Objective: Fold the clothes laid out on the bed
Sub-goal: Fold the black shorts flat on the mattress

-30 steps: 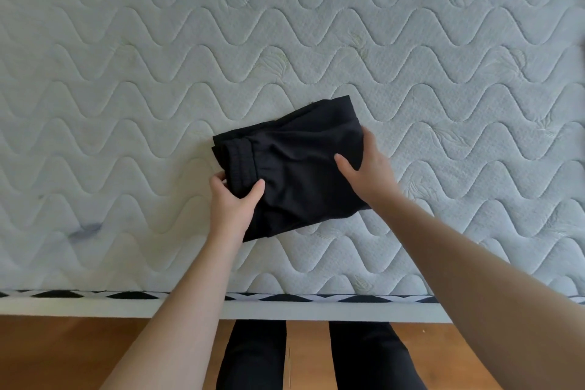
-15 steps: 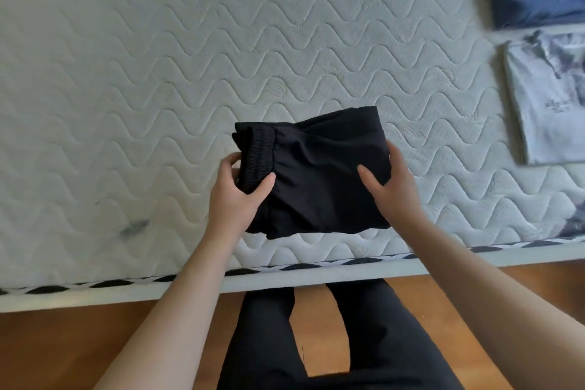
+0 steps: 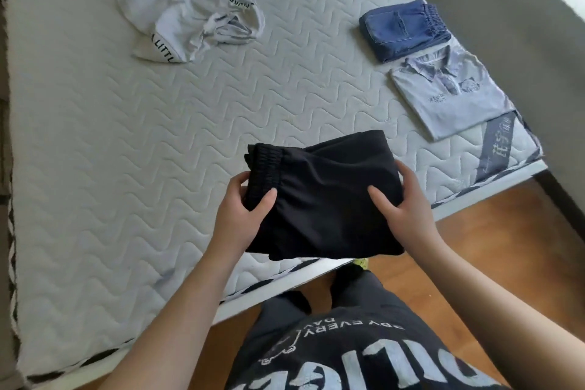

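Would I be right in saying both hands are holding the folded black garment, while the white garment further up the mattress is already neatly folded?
Not quite. The head view shows the white garment lying crumpled, not folded. The rest holds: the left hand and right hand both hold the folded black garment.

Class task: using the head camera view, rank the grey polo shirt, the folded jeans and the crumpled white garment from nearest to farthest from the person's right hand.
1. Grey polo shirt: folded flat by the bed's right edge, nearest the right hand.
2. Folded jeans: just beyond the polo, on the same side.
3. Crumpled white garment: far across the bed to the left, unfolded.
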`<action>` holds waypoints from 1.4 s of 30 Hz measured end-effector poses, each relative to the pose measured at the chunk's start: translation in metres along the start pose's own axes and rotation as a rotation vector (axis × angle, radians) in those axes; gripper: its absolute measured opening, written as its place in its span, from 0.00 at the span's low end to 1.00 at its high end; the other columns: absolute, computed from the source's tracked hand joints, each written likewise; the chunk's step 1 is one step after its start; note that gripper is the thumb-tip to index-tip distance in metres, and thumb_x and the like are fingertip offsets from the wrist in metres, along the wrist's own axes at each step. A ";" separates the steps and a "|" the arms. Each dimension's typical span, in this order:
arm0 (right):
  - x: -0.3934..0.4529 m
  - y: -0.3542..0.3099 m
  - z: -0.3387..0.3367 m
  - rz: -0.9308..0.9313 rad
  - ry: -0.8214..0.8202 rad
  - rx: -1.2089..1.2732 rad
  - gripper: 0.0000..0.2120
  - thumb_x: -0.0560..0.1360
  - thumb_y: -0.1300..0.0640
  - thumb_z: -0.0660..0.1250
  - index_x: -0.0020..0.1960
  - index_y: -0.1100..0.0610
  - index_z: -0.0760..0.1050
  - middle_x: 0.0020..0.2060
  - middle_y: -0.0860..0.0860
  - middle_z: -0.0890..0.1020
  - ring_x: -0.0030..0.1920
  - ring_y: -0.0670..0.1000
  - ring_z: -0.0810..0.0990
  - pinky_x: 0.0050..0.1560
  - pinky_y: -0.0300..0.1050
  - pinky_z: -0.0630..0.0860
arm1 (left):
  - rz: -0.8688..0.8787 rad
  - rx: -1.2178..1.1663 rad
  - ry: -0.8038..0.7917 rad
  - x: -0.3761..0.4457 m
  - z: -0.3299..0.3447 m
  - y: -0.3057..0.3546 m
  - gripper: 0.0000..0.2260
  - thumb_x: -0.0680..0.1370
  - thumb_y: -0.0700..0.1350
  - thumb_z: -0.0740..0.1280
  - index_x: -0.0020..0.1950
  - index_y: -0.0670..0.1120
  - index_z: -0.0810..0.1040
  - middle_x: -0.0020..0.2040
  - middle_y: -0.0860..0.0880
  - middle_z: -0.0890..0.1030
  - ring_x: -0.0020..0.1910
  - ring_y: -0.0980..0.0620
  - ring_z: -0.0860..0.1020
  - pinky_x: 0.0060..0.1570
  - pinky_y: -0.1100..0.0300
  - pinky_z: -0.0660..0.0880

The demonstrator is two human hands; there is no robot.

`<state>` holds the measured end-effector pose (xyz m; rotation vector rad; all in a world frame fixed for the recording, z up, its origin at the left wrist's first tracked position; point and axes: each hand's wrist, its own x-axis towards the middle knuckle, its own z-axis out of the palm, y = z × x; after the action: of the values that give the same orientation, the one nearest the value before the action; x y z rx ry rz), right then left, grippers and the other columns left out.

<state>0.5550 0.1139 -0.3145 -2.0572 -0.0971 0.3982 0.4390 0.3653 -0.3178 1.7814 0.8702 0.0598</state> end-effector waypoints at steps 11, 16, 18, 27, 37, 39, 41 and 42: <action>-0.073 0.040 -0.112 0.095 0.346 0.126 0.27 0.75 0.52 0.71 0.71 0.46 0.66 0.55 0.34 0.77 0.52 0.27 0.74 0.48 0.20 0.68 | 0.200 0.107 -0.309 -0.038 0.095 0.086 0.19 0.76 0.53 0.72 0.63 0.59 0.70 0.52 0.59 0.81 0.52 0.59 0.80 0.58 0.51 0.77; -0.107 0.086 -0.183 0.151 0.464 0.170 0.26 0.75 0.53 0.71 0.71 0.47 0.66 0.55 0.32 0.76 0.54 0.26 0.73 0.50 0.20 0.67 | 0.248 0.171 -0.438 -0.070 0.178 0.116 0.20 0.75 0.55 0.72 0.64 0.59 0.71 0.53 0.58 0.81 0.52 0.60 0.80 0.59 0.51 0.76; -0.119 0.106 -0.212 0.181 0.493 0.182 0.28 0.75 0.53 0.71 0.72 0.47 0.66 0.57 0.35 0.76 0.56 0.28 0.73 0.52 0.20 0.67 | 0.261 0.187 -0.482 -0.085 0.214 0.127 0.19 0.75 0.54 0.73 0.63 0.58 0.71 0.52 0.58 0.81 0.51 0.62 0.80 0.59 0.52 0.76; -0.140 0.168 -0.326 0.283 0.597 0.181 0.28 0.75 0.52 0.71 0.72 0.46 0.65 0.59 0.36 0.75 0.59 0.39 0.73 0.60 0.32 0.67 | 0.289 0.272 -0.642 -0.128 0.344 0.168 0.20 0.74 0.56 0.73 0.64 0.59 0.72 0.54 0.57 0.81 0.53 0.60 0.80 0.59 0.52 0.77; -0.082 0.198 -0.394 0.349 0.683 0.183 0.28 0.76 0.50 0.70 0.73 0.45 0.65 0.63 0.39 0.75 0.62 0.41 0.73 0.62 0.36 0.69 | 0.320 0.304 -0.798 -0.078 0.461 0.224 0.19 0.71 0.58 0.74 0.60 0.63 0.73 0.52 0.55 0.83 0.51 0.59 0.82 0.59 0.49 0.77; -0.069 0.201 -0.412 0.376 0.733 0.168 0.28 0.76 0.51 0.70 0.73 0.45 0.65 0.60 0.36 0.74 0.60 0.40 0.73 0.56 0.27 0.67 | 0.346 0.303 -0.861 -0.067 0.490 0.238 0.19 0.70 0.59 0.73 0.59 0.63 0.73 0.52 0.54 0.84 0.51 0.58 0.82 0.58 0.49 0.78; -0.057 0.201 -0.432 0.400 0.775 0.153 0.27 0.76 0.51 0.69 0.73 0.43 0.65 0.58 0.35 0.74 0.58 0.39 0.72 0.50 0.23 0.66 | 0.366 0.288 -0.898 -0.059 0.517 0.253 0.22 0.69 0.60 0.72 0.61 0.60 0.73 0.52 0.54 0.84 0.51 0.57 0.82 0.58 0.48 0.78; -0.052 0.200 -0.442 0.414 0.799 0.152 0.27 0.76 0.50 0.69 0.73 0.43 0.65 0.59 0.36 0.74 0.58 0.39 0.72 0.49 0.23 0.65 | 0.373 0.285 -0.914 -0.057 0.530 0.261 0.24 0.69 0.61 0.72 0.62 0.59 0.73 0.52 0.54 0.83 0.52 0.57 0.82 0.58 0.48 0.78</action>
<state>0.6281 -0.3673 -0.2762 -1.9359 0.8211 -0.1887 0.7677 -0.1280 -0.2894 1.9236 -0.1195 -0.6183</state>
